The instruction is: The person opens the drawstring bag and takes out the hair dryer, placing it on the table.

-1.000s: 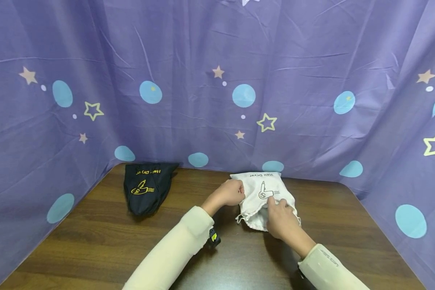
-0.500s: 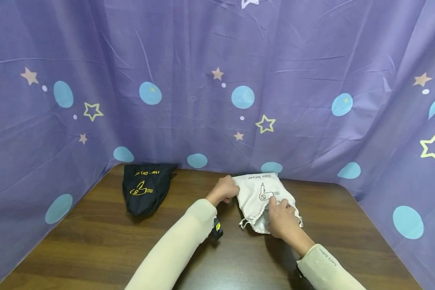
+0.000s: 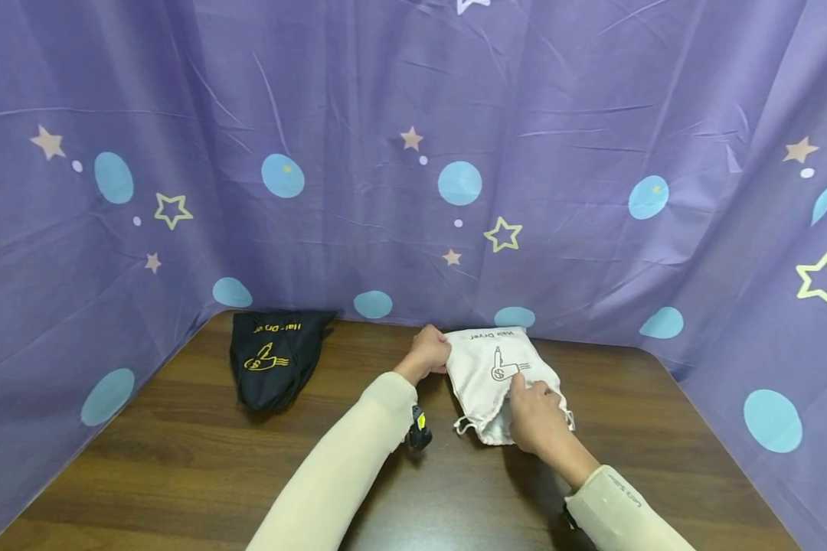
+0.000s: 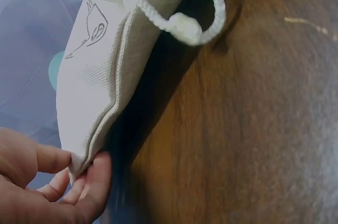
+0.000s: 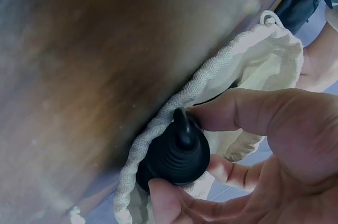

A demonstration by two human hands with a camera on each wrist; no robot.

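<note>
A white drawstring bag [image 3: 478, 363] printed "Hair Dryer" lies on the table, its mouth facing the person. My left hand [image 3: 429, 350] is at its far left corner; in the left wrist view, thumb and fingers pinch that cloth corner [image 4: 79, 155]. At the bag's mouth is my right hand [image 3: 540, 417]. The right wrist view shows its thumb and fingers gripping the black ribbed, looped end of a hair dryer [image 5: 174, 163], just inside the scalloped rim [image 5: 211, 68]. The rest of the hair dryer is hidden in the bag.
A black drawstring bag [image 3: 276, 363] with yellow hair dryer print lies at the back left of the wooden table [image 3: 179, 459]. Purple curtains [image 3: 358, 229] enclose the back and sides. A white cord with a knot [image 4: 185, 27] hangs from the white bag.
The left hand has left the bag's upper left side, moved leftward and back, and taken its far left corner. The bag's mouth has shifted slightly right and nearer. The right hand stays put.
</note>
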